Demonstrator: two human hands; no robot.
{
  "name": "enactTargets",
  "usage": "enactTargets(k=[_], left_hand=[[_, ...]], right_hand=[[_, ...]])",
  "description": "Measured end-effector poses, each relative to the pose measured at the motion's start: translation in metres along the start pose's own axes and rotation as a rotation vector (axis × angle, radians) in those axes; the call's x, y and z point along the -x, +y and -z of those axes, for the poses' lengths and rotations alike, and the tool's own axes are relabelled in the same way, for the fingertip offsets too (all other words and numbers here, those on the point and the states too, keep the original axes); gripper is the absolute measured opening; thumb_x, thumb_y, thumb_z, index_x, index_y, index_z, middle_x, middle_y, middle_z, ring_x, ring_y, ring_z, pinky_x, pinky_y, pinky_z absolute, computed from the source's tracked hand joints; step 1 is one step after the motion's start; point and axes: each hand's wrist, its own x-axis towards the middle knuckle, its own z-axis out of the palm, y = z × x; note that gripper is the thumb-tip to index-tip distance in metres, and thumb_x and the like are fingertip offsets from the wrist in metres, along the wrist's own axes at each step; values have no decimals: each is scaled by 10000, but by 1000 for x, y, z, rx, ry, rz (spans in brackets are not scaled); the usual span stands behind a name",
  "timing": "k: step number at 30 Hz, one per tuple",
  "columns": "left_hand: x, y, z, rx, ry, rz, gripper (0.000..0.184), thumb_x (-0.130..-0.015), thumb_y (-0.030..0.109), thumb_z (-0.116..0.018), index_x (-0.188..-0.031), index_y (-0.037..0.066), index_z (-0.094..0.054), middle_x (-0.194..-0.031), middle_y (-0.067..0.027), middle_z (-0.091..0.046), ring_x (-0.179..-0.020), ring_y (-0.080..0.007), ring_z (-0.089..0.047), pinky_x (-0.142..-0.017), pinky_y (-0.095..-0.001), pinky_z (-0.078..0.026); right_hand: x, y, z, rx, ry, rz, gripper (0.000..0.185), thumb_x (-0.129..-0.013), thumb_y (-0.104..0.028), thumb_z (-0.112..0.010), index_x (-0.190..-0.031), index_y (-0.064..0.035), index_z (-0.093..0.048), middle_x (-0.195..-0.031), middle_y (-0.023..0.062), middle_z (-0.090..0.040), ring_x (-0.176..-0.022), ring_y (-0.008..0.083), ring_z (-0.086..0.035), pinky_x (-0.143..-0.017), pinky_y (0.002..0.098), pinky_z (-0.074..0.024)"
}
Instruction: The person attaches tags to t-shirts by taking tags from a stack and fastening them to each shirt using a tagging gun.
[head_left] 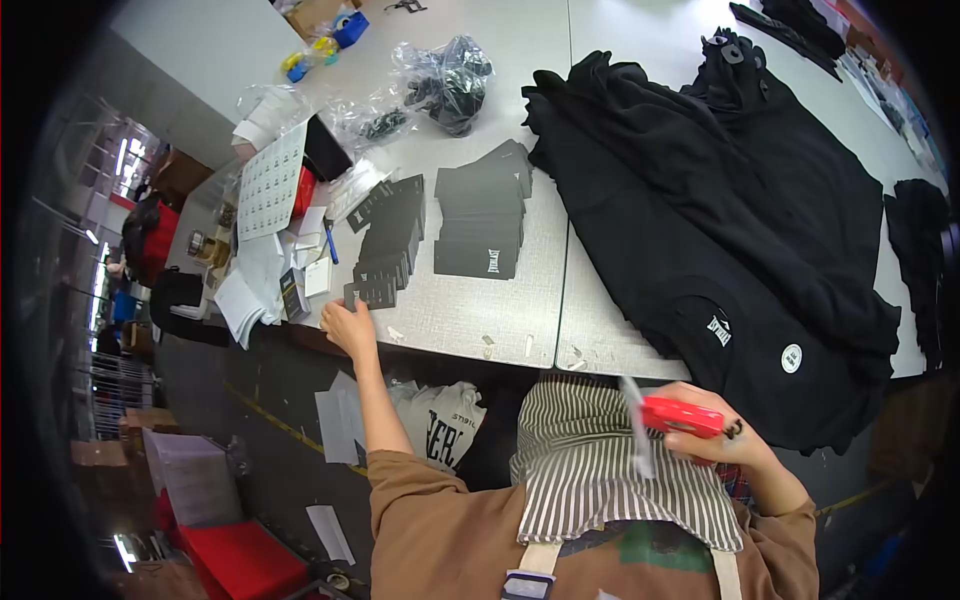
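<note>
My left hand (347, 325) is at the near edge of the table, its fingers closed on the lowest card of a fanned row of small black tags (388, 245). To the right of that row lies a second fanned stack of larger black cards (478, 215) with a white logo. My right hand (712, 430) is wrapped round a red tagging gun (682, 416), held in front of the striped apron (600, 480). Black garments (680, 210) are piled on the right side of the table, with a white logo and a round white sticker (791, 358) near the front edge.
A sticker sheet (272, 185), papers (245, 300), a blue pen (331, 243) and a small box (294, 293) crowd the table's left end. Clear plastic bags (450, 85) and tape dispensers (350, 30) lie farther back. A red bin (245, 565) stands on the floor.
</note>
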Motion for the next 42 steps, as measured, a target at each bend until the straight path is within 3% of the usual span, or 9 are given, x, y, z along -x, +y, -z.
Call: enactTargets(k=[6, 10, 13, 15, 30, 32, 33, 35, 42], left_hand=[[4, 1, -6, 10, 151, -68, 269, -799, 224, -616, -921, -1, -533, -957, -176, -592, -933, -344, -537, -824, -437, -437], [44, 77, 48, 1390, -215, 199, 170, -864, 111, -589, -998, 8, -567, -906, -85, -610, -769, -154, -555, -749, -255, -446], [109, 150, 104, 1003, -630, -62, 116, -905, 108, -564, -956, 9, -592, -831, -16, -580, -743, -73, -478, -698, -193, -390], [133, 178, 124, 1107, -721, -26, 123, -915, 130, -558, -918, 9, -580, -793, -15, -567, -715, -72, -452, -656, -183, -369], [150, 189, 81, 1057, -640, -405, 96, -799, 118, -600, -804, 34, -554, -612, -31, -517, -543, -115, -425, -521, -226, -358], [129, 188, 69, 1028, -466, -582, 149, -832, 176, -607, -812, 30, -583, -636, -42, -541, -564, -128, -471, -548, -238, -387], [113, 182, 55, 969, -423, -359, 213, -859, 226, -601, -897, 17, -593, -754, -84, -580, -668, -176, -537, -643, -277, -433], [74, 169, 10, 585, 31, -408, 275, -885, 253, -580, -1002, 4, -566, -880, -118, -582, -777, -231, -550, -739, -327, -442], [60, 129, -22, 257, 68, -436, 298, -873, 204, -593, -1072, -7, -524, -950, -143, -573, -845, -269, -543, -796, -350, -437]], right_hand=[[-57, -2, -29, 113, -100, 231, 445, -792, -119, -690, -1203, -18, -552, -983, 105, -630, -782, 226, -596, -730, 311, -474], [-79, 5, -44, 219, -7, 397, 613, -735, -63, -690, -1303, -25, -463, -1024, 120, -603, -805, 242, -591, -728, 307, -474], [-100, 21, -52, 386, 70, 448, 727, -677, -45, -696, -1347, -31, -413, -1098, 144, -562, -871, 268, -583, -751, 316, -476], [-108, 22, -52, 428, 134, 495, 769, -657, -18, -682, -1366, -33, -383, -1165, 155, -521, -944, 291, -571, -788, 339, -478], [-101, 24, -49, 307, 257, 372, 671, -692, 42, -596, -1336, -14, -411, -1227, 148, -499, -991, 288, -564, -848, 341, -465], [-99, 22, -42, 256, 253, 357, 665, -694, 42, -589, -1333, -15, -415, -1225, 147, -500, -994, 285, -562, -850, 336, -462], [-96, 21, -39, 198, 244, 337, 658, -696, 42, -582, -1330, -16, -419, -1222, 147, -500, -997, 281, -561, -852, 332, -458], [-88, 20, -35, 79, 221, 294, 644, -699, 41, -569, -1325, -18, -427, -1217, 145, -501, -1004, 274, -557, -856, 323, -451], [-59, 27, -32, 121, 150, 222, 666, -690, 48, -569, -1335, -27, -423, -1219, 144, -489, -974, 270, -553, -851, 312, -446]])
